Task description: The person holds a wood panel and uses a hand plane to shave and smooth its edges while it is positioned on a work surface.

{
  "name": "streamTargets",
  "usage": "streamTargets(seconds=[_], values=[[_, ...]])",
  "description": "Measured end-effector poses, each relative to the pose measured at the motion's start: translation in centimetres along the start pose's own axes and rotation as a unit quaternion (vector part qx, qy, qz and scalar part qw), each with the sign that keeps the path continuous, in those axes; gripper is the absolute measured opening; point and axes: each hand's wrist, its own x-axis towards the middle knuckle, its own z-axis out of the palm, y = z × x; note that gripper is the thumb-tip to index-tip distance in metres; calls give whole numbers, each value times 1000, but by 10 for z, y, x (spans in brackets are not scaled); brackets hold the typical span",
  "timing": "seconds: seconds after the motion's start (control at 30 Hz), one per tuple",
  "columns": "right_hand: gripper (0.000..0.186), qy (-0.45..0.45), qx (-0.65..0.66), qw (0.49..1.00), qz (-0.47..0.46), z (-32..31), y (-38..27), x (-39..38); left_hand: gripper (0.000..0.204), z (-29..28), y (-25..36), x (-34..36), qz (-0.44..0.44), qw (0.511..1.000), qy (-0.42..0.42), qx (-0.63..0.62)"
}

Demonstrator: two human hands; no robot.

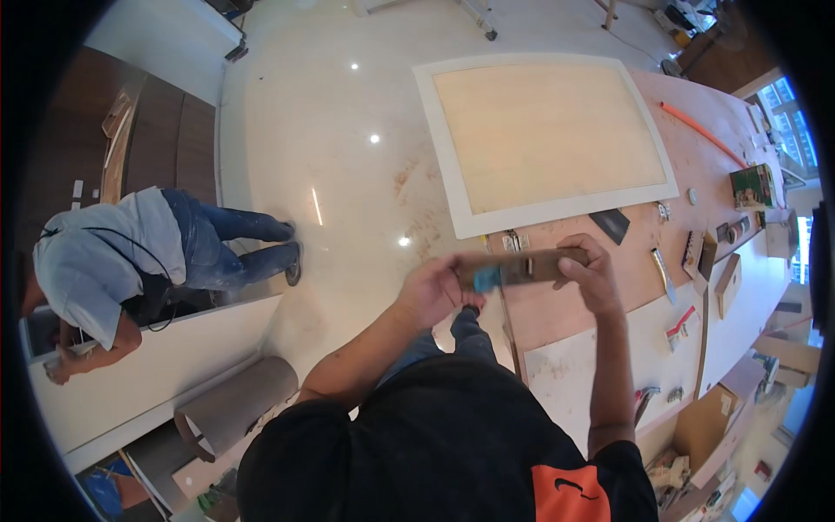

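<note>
A brown wooden hand plane is held up level in front of my body, over the near edge of the worktable. My left hand grips its left end, beside a blurred blue patch. Around the right end my right hand is closed, thumb toward me and fingers over the far side. A small slot shows in the plane's face between the two hands. Just beyond lies a large white-framed panel with a cream middle. Two metal hinges sit by its near edge.
On the worktable lie a dark flat piece, a knife-like tool, an orange tube and a green box. To the left a co-worker bends over a white board, near a grey-brown roll.
</note>
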Motion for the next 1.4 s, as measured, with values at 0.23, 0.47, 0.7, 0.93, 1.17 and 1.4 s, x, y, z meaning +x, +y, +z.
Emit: streamTargets(seconds=[0.23, 0.47, 0.7, 0.93, 1.17, 1.4], values=[[26, 220, 148, 964, 26, 128, 85, 23, 45, 9, -16, 5, 196, 969, 147, 12], [39, 106, -186, 974, -70, 171, 106, 20, 33, -13, -14, 11, 141, 939, 309, 46], [39, 15, -174, 979, -105, 136, 71, 63, 31, -20, 54, -8, 172, 941, 291, -19], [47, 152, -488, 819, -262, 64, 54, 246, 35, -70, 111, 12, 345, 898, 252, 104], [71, 195, -729, 636, -164, 56, 90, 348, 40, -161, 85, 116, 284, 890, 352, 64], [71, 198, -741, 626, -140, 61, 96, 354, 52, -168, 64, 148, 316, 921, 212, 80]])
